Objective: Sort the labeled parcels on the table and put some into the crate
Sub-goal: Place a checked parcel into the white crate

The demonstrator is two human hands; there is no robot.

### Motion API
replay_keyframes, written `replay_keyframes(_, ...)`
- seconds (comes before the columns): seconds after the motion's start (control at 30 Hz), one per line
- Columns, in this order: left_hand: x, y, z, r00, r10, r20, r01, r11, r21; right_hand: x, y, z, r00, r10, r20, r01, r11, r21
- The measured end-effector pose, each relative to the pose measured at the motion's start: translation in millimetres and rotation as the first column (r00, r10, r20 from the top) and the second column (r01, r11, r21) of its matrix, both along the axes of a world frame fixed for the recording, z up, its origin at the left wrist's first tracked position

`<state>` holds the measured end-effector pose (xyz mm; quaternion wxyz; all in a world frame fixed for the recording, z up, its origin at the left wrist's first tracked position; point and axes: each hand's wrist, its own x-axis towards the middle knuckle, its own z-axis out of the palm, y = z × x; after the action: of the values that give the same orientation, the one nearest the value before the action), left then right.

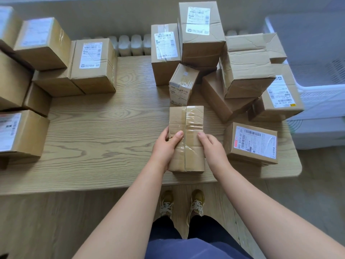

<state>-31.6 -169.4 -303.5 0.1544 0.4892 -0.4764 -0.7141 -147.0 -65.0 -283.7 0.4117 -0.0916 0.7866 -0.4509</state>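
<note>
A long taped cardboard parcel (188, 118) sits near the table's front edge, its label side out of sight. My left hand (165, 146) grips its left side, thumb on top. My right hand (212, 148) grips its right side the same way. A small labeled parcel (182, 84) stands just behind it. A flat parcel with a red-striped label (252, 143) lies to its right. A white plastic crate (317, 90) stands off the table's right end.
Stacks of labeled cardboard boxes (201, 32) fill the back right of the wooden table (104, 128), and more boxes (91, 64) line the left side. White radiator fins (130, 44) run behind. My feet stand on the floor below.
</note>
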Motion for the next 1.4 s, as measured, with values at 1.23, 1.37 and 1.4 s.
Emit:
replay_keyframes(1.23, 3, -7, -30, 0.940, -0.050, 0.337, 0.073, 0.996, -0.057, -5, 0, -25, 0.991, 0.131, 0.011, -0.131, 0.991, 0.034)
replay_keyframes(1.37, 4, -6, -32, 0.943, -0.056, 0.327, 0.090, 0.992, -0.092, -5, 0, -26, 0.991, 0.131, 0.014, -0.131, 0.991, 0.032)
replay_keyframes(1.4, 4, -7, -33, 0.944, -0.059, 0.324, 0.093, 0.991, -0.091, -5, 0, -28, 0.991, 0.130, 0.013, -0.130, 0.991, 0.035)
